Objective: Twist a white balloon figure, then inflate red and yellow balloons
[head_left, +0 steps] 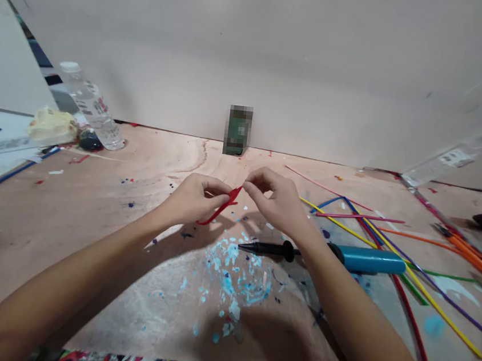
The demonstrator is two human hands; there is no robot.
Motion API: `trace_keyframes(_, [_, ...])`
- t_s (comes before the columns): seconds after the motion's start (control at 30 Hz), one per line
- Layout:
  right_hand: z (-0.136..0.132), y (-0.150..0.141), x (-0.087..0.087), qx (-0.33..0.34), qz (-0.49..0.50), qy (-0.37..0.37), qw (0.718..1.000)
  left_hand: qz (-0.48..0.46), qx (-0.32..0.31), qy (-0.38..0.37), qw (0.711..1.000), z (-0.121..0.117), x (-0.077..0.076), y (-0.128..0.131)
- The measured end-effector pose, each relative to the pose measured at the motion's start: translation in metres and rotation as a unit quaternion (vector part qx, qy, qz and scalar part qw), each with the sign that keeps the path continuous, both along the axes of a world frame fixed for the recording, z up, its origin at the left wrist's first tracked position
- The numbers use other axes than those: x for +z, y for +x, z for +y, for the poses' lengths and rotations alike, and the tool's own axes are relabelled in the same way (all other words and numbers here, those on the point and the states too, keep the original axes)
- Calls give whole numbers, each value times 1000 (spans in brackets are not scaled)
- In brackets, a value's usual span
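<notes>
Both of my hands are raised over the middle of the wooden table (140, 158), pinching a thin red uninflated balloon (222, 207). My left hand (196, 197) has its fingers closed on the balloon's lower part, which curves down to the left. My right hand (276, 198) pinches its upper end between thumb and fingers. Just under my right wrist lies a blue hand pump (362, 259) with a black nozzle pointing left.
Several long thin balloons (390, 233) in yellow, blue, red, purple and orange lie spread on the right. A clear plastic bottle (91, 106) stands at the back left beside a yellowish bundle (52, 125). Another bottle (450, 159) lies at the back right. Blue paint flecks (231, 271) mark the table.
</notes>
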State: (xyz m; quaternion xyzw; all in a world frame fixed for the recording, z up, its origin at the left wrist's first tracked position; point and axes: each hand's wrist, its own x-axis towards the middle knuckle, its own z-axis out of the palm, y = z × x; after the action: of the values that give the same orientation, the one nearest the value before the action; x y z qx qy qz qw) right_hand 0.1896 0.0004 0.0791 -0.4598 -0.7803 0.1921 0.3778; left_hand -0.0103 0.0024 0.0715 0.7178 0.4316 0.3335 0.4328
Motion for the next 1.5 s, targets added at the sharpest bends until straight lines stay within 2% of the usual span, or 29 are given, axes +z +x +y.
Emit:
trace_keyframes(0.1, [1, -1, -2, -31, 13, -17, 999, -64, 10, -35, 997, 0, -2, 3])
trace_keyframes(0.17, [0, -2, -2, -30, 0, -61, 998, -113, 31, -52, 992, 0, -4, 4])
trace_keyframes(0.27, [-3, -6, -2, 32, -13, -143, 989, -155, 52, -71, 984, -1, -5, 5])
trace_keyframes(0.33, [-4, -9, -2, 71, 4, -163, 984, -167, 52, -75, 982, -2, -5, 5])
trace_keyframes(0.53, [-2, -12, -7, 79, 58, -158, 983, -188, 39, -93, 977, 2, -6, 4])
trace_keyframes(0.63, [-1, -11, -8, 78, 87, -166, 979, -190, 44, -77, 978, 2, -7, 4])
trace_keyframes(0.8, [0, -9, -7, 77, 127, -165, 975, -109, 2, -70, 992, -3, -5, 7])
trace_keyframes(0.9, [2, -9, -8, 69, 144, -152, 975, -85, 11, -58, 995, -4, -5, 7])
trace_keyframes(1.5, [5, -10, -9, 36, 215, -153, 964, -110, -25, -62, 992, -3, -16, 8])
